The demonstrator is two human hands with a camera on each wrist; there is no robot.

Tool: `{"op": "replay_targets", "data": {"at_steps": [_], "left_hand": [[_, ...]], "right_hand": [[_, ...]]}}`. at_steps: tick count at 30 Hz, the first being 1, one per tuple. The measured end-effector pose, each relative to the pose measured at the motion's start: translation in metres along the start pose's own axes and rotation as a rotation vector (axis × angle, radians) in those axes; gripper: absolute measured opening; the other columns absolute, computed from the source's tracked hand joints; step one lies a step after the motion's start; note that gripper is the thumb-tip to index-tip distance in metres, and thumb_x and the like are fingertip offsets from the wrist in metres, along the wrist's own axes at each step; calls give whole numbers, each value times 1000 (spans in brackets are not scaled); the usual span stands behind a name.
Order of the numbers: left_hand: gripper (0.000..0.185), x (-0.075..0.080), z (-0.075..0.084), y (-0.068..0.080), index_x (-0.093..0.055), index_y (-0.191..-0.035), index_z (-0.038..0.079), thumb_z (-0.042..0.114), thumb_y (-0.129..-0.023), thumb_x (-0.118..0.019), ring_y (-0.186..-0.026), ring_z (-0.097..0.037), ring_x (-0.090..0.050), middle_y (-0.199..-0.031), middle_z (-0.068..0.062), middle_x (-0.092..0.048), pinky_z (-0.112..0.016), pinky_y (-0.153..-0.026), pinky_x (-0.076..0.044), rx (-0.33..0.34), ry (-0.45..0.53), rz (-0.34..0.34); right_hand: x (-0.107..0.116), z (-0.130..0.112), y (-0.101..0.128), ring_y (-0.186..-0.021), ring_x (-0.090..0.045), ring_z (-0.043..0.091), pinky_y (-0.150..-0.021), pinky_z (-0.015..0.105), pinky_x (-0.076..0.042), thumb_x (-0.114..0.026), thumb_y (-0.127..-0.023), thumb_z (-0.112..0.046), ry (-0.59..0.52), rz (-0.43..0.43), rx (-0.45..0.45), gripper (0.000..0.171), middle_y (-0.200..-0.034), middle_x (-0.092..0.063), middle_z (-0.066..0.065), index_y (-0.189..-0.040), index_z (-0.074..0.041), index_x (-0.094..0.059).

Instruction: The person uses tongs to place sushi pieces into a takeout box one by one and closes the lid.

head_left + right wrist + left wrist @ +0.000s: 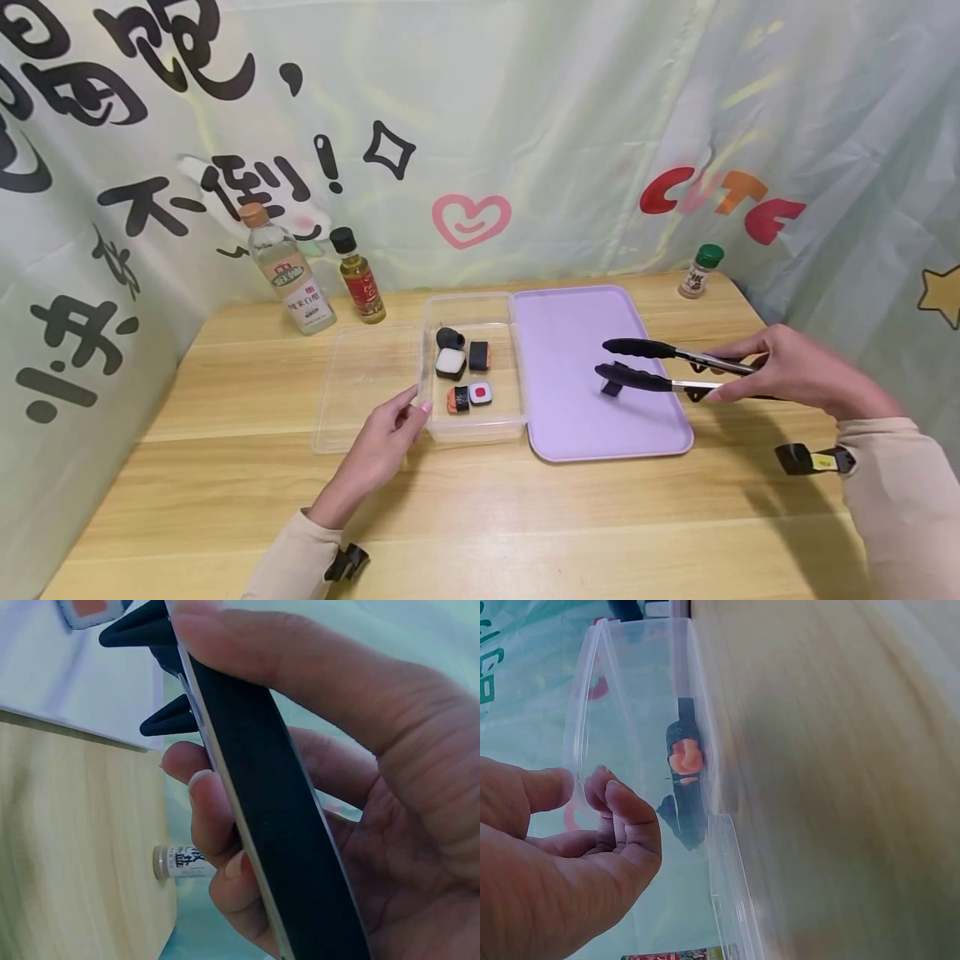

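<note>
My left hand (386,437) pinches the left wall of a clear plastic container (480,431), thumb on one side and curled fingers on the other in the left wrist view. Inside lie several sushi pieces, among them a white-topped one (451,362), one with a red centre (480,393) and an orange-topped one (685,756). My right hand (780,375) grips black-tipped metal tongs (262,787), their arms spread apart. Their tips hover over a purple tray (577,433), where a sushi piece (611,388) shows partly hidden behind the lower tip.
A clear lid (367,392) lies left of the container. Behind it stand a tall bottle with an orange cap (288,275) and a small red-labelled bottle (360,279). A green-capped shaker (701,272) stands at the back right. A printed curtain (555,150) hangs behind the wooden table (487,525).
</note>
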State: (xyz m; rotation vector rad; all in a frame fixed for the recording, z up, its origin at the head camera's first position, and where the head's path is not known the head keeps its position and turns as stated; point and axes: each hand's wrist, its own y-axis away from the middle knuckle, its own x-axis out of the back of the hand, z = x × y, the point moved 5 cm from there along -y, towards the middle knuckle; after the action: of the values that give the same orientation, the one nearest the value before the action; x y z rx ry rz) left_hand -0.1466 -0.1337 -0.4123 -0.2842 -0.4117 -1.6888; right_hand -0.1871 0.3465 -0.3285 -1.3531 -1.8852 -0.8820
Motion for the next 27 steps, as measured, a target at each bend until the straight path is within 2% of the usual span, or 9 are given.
{"op": "replay_targets", "data": {"at_steps": [7,14,21,27], "left_hand": [[60,0,0,1,-39,-154,-2,33,-107,-54,-61,-14,-43,-81,-14,-57,-24,-48,-35,2,0,-1],[61,0,1,0,-38,-154,-2,34,-106,-55,-60,-12,-42,-81,-12,-56,-25,-48,-35,-12,18,-8],[61,0,2,1,-38,-154,-2,32,-106,-55,-60,-12,-42,-80,-12,-56,-25,-49,-34,-13,22,-10],[62,0,1,1,-38,-154,-3,33,-107,-55,-60,-12,-42,-81,-12,-56,-25,-49,-35,-14,19,-11]], "right_hand": [[-6,5,1,-92,-58,2,-72,19,-46,-95,-69,-33,-10,13,-1,58,-113,-74,14,-120,-9,-77],[-19,11,-1,-82,-48,10,-64,24,-39,-94,-71,-30,-25,-18,3,60,-108,-73,11,-122,-5,-74],[-25,14,-4,-87,-51,5,-68,21,-43,-96,-68,-26,-58,-3,39,59,-111,-73,17,-118,-3,-76],[-26,16,-6,-82,-50,7,-64,23,-41,-96,-67,-26,-63,3,38,58,-109,-73,17,-116,-2,-76]]}}
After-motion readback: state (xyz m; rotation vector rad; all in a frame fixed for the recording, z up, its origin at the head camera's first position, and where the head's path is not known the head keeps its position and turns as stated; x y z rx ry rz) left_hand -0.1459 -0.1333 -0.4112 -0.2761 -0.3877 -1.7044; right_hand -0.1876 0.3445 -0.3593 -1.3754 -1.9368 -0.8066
